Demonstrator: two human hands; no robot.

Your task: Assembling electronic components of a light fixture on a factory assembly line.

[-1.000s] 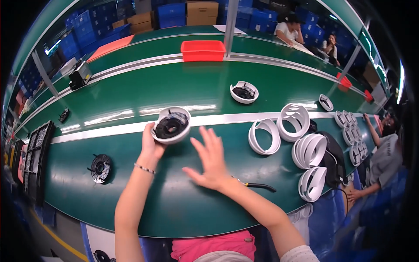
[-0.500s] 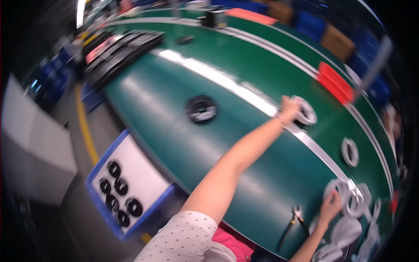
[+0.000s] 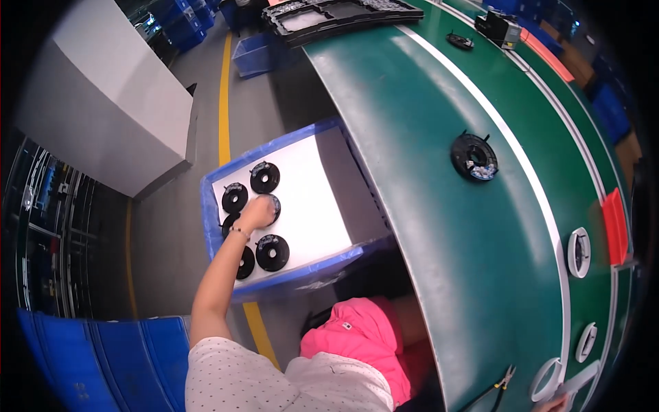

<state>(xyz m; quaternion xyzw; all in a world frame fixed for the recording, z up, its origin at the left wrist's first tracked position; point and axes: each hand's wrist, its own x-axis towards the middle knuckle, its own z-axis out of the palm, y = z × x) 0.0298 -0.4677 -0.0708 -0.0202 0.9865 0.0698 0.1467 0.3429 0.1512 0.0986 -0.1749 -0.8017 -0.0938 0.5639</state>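
Observation:
My left hand (image 3: 257, 213) reaches down into a blue-rimmed bin (image 3: 218, 167). Its fingers close on the edge of a black round part (image 3: 276, 209), which they partly cover. More such parts lie around it on the white sheet: one black disc (image 3: 265, 178) above, another black disc (image 3: 272, 253) below, and several to the left. At the lower right edge, my right hand (image 3: 555, 404) is only partly in the picture. Its fingers are against the near end of a pale flat part (image 3: 581, 378), beside a white ring (image 3: 546, 380).
On the green table (image 3: 439, 226) lie a black round part with a wired board (image 3: 473, 158) and pliers (image 3: 499, 389). White rings, one around a dark part (image 3: 579, 253), stand by a red tray (image 3: 614, 226). A black rack (image 3: 343, 18) is at the far end; blue crates (image 3: 103, 357) stand lower left.
My left hand has left the white ring across the table and moved left and down into the bin, onto a black disc. The view has swung left; my right hand is now mostly outside it.

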